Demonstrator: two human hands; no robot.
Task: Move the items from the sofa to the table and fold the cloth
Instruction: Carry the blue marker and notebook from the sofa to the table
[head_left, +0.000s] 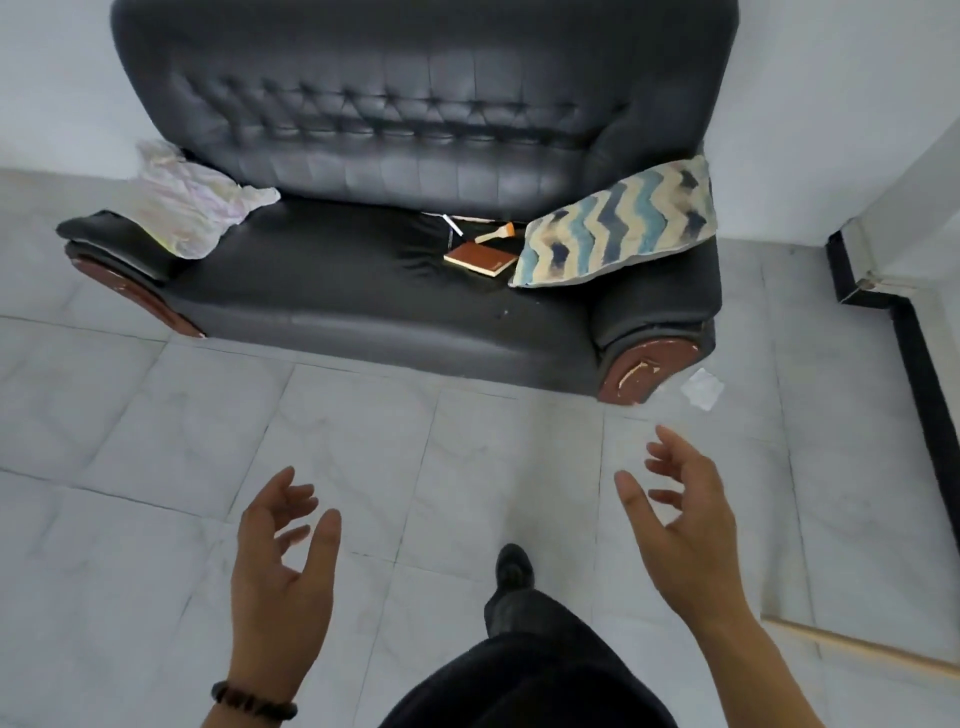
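A black leather sofa (332, 280) stands ahead against the wall. A crumpled pale cloth (197, 202) lies over its left armrest. On the seat, right of centre, lie a brown notebook (480, 258), a small brush with a wooden handle (496, 234) and a thin white pen (453, 224). A cushion with a blue and cream zigzag pattern (618, 223) leans on the right armrest. My left hand (280, 566) and my right hand (685, 525) are raised over the floor in front of the sofa, both empty with fingers spread, well short of the seat.
Pale tiled floor (156, 493) lies between me and the sofa. My dark trouser leg and shoe (514, 571) step forward. A white scrap of paper (702, 388) lies by the sofa's right foot. A black-edged step (924, 395) and a wooden edge (857, 647) sit at the right.
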